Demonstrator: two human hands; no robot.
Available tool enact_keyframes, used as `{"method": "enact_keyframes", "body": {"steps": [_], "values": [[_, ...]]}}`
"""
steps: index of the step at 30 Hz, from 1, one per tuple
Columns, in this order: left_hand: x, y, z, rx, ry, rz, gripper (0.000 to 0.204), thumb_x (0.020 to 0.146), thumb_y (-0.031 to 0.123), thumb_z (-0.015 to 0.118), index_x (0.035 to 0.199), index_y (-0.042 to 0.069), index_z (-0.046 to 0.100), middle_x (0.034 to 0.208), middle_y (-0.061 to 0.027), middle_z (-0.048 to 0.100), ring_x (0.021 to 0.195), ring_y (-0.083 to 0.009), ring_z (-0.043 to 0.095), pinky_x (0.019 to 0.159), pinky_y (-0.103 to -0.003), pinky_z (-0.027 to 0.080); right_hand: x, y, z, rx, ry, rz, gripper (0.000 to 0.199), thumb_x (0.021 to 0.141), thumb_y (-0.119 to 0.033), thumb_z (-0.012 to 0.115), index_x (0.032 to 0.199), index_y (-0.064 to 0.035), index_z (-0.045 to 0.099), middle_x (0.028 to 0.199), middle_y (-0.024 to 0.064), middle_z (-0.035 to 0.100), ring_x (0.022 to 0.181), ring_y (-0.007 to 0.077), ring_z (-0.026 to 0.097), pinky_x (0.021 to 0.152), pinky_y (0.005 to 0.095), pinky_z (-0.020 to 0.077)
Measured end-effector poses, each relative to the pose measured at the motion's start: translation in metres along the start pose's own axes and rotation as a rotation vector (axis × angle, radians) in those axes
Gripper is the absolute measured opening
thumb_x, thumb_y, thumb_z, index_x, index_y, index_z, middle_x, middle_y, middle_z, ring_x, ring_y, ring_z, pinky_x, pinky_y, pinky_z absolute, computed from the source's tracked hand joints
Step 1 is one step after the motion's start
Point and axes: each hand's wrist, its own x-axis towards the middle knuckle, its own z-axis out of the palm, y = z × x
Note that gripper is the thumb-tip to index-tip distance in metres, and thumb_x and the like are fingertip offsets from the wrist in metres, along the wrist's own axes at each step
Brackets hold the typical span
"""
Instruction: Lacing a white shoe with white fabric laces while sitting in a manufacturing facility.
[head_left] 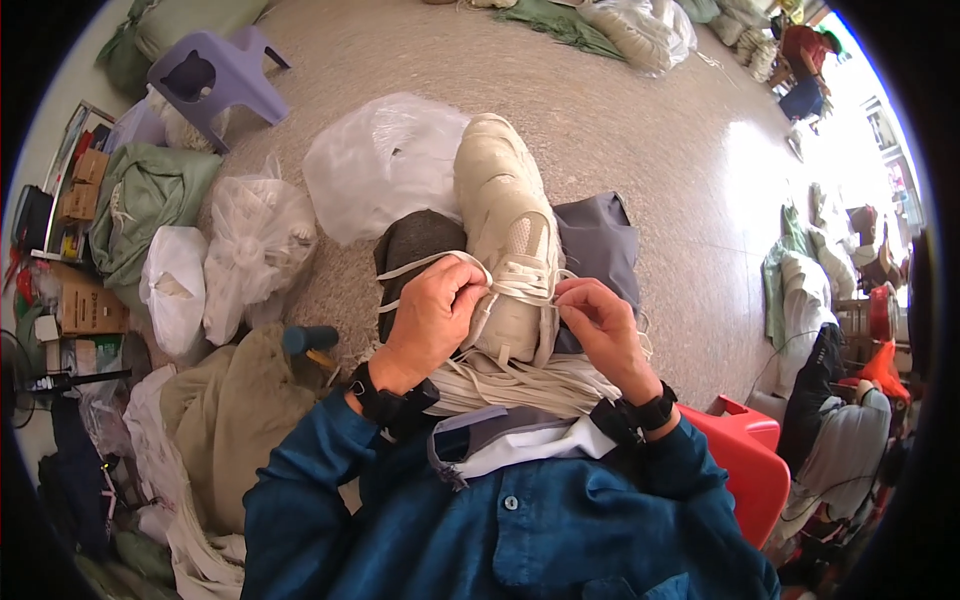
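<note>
A cream sneaker (500,180) lies lengthwise before me, its toe pointing away and its opening toward my lap. Pale shoelaces (524,284) run across its tongue. At the left edge of the lacing, my left hand (432,315) is closed in a pinch on a lace, and a loose length trails off to the left past it. My right hand (600,325) pinches a lace at the right edge of the eyelets. Beneath the heel end, a thick bundle of cream laces (520,385) rests across my lap. Dark cloth (425,245) shows under the shoe's left side.
Clear plastic bags (385,165) lie beyond and left of the shoe. A purple stool (225,75) stands far left, a red stool (740,460) close at my right. Green sacks (155,200) and boxes (90,300) line the left. Another person (803,70) sits far right.
</note>
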Motion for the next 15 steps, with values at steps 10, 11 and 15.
{"method": "enact_keyframes", "body": {"steps": [10,11,15], "values": [[0.001,0.021,-0.006,0.258,-0.134,-0.024,0.011,0.084,0.005,0.075,0.091,0.000,0.067,0.080,-0.0101,0.063,0.062,-0.0229,0.060,0.058,-0.033,0.048,-0.002,-0.006,-0.002,-0.163,0.012,0.036,0.008,0.095,-0.004,0.066,0.099,0.0026,0.067,0.091,0.0052,0.066,0.088,0.0106,0.063,0.082,0.0271,0.0523],[-0.002,0.031,-0.007,0.245,-0.156,-0.035,0.011,0.085,0.006,0.075,0.091,0.001,0.067,0.078,-0.0091,0.062,0.060,-0.0211,0.058,0.056,-0.033,0.047,-0.001,-0.007,-0.003,-0.169,0.021,0.020,0.008,0.093,-0.004,0.067,0.098,0.0025,0.068,0.091,0.0077,0.067,0.085,0.0130,0.063,0.077,0.0282,0.0524],[-0.017,0.056,-0.002,0.211,-0.241,-0.062,0.023,0.087,0.007,0.075,0.107,0.000,0.066,0.086,-0.0093,0.061,0.055,-0.0187,0.054,0.054,-0.032,0.045,0.001,-0.013,0.000,-0.277,0.035,-0.039,0.008,0.090,-0.004,0.067,0.094,0.0019,0.068,0.089,0.0126,0.067,0.078,0.0228,0.065,0.068,0.0332,0.0517]]}}
